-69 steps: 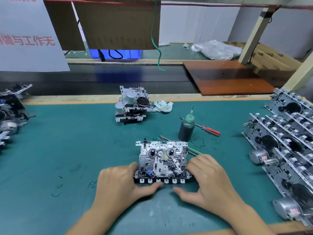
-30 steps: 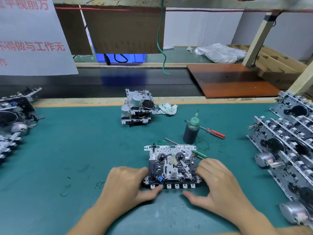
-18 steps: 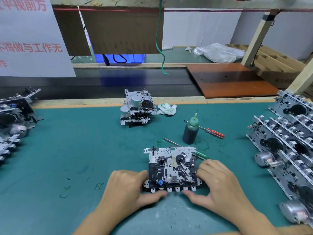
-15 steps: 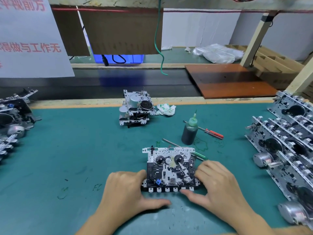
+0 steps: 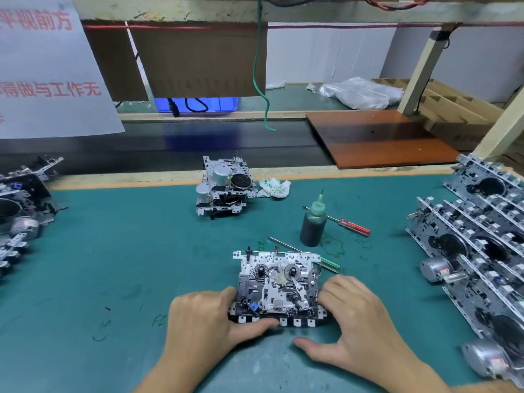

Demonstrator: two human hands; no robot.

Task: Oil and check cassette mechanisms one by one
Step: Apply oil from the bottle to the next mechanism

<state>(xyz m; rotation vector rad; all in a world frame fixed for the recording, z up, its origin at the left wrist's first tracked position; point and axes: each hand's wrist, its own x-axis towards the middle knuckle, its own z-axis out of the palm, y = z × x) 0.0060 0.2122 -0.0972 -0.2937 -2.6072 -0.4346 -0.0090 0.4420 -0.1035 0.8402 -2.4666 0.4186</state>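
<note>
A cassette mechanism [image 5: 279, 285] lies flat on the green mat [image 5: 113, 265] near the front edge, its reels facing up and its white keys toward me. My left hand [image 5: 204, 319] grips its left side, fingers curled against the edge, the thumb pressing on the front keys. My right hand [image 5: 360, 316] curls its fingers on the right side; its thumb rests on the mat just below the keys. A dark oil bottle [image 5: 313, 226] with a green needle cap stands upright behind the mechanism.
A green-handled tool [image 5: 329, 263] lies behind the mechanism; a red-handled screwdriver [image 5: 354, 226] lies beyond the bottle. Two stacked mechanisms [image 5: 224, 188] and a crumpled wrapper [image 5: 273, 188] sit at the back. Rows of mechanisms [image 5: 482, 245] fill the right, a pile [image 5: 19, 211] the left.
My left thumb has come up from the mat onto the front keys. My right thumb has drawn back off the keys onto the mat. The mechanism stays in place.
</note>
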